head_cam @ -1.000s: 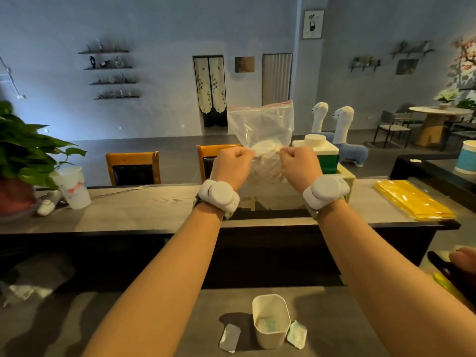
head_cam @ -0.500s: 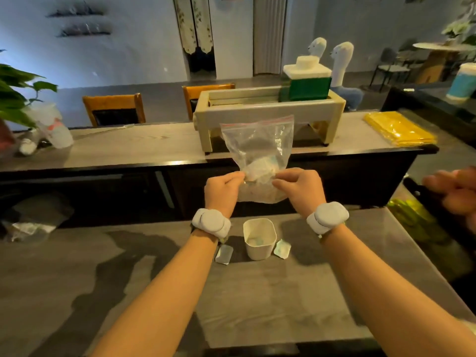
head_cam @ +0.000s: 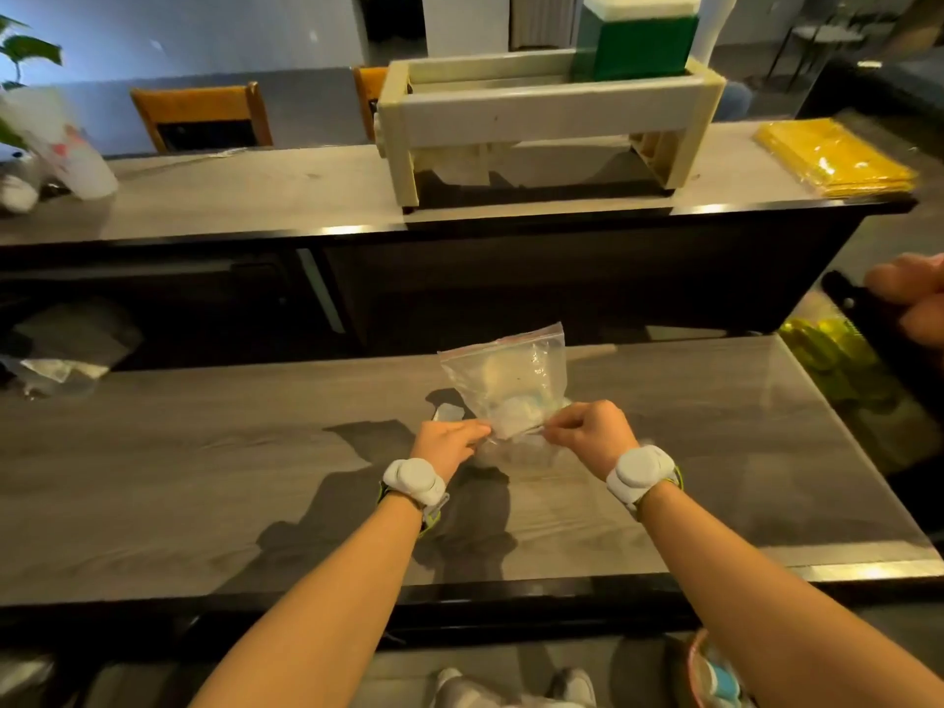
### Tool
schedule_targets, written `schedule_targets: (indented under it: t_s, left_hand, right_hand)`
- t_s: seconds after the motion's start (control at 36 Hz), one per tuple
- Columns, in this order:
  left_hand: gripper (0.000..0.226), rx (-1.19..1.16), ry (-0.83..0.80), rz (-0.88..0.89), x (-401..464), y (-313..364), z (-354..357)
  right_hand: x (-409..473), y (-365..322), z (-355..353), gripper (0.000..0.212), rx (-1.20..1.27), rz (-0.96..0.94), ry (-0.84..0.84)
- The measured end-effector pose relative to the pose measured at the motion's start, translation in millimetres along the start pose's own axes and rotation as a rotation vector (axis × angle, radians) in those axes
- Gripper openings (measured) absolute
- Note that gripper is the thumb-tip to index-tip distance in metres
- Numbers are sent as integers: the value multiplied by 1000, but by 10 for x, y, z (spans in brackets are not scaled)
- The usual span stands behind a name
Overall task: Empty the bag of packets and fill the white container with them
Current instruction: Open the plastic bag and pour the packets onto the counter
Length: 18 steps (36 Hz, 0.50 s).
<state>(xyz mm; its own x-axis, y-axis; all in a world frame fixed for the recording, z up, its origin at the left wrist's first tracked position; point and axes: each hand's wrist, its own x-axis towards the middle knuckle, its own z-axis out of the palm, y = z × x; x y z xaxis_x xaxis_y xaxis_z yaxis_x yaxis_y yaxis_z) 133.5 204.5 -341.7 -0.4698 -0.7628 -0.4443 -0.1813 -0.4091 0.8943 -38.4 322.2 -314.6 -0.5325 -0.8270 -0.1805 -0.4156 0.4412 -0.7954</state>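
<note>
I hold a clear zip bag (head_cam: 511, 375) low over the grey table (head_cam: 204, 477), its red zip edge pointing away from me. White packets (head_cam: 516, 412) are bunched in the bag's near end. My left hand (head_cam: 449, 444) pinches the bag's near left corner and my right hand (head_cam: 592, 435) pinches its near right corner. One loose packet (head_cam: 448, 413) lies on the table just left of the bag. The white container is hidden under the bag and my hands.
On the raised counter behind stand a beige rack (head_cam: 551, 109) with a green box (head_cam: 638, 40), a yellow stack (head_cam: 832, 161) and a plastic cup (head_cam: 71, 150). Another person's hand (head_cam: 914, 298) holds something dark at the right edge.
Both hands have brought the bag down from chest height to just above the table, over the spot where the white container stood. My view has tilted downward.
</note>
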Motion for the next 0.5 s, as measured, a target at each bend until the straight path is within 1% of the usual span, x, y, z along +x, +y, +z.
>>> schedule_targets:
  t_s: [0.22,0.28,0.36,0.42,0.5]
  left_hand:
    - [36,55,-54,-119,22,-99,-33]
    - [32,58,-66,-147,20,-174,-46]
    - [10,52,-83,-140,-32,-274,-40]
    - [18,14,-91,-164,-58,-310,-17]
    - [22,-30,-153,-255,-77,-306,39]
  right_hand:
    - [-66,183,100,13,-36,62,-40]
    - [-99,217,109,12,-42,70,-61]
    - [-139,293,136,12,-53,82,-64]
    - [-164,344,147,15,-26,110,-60]
    - [-202,401,142,19,19,138,-62]
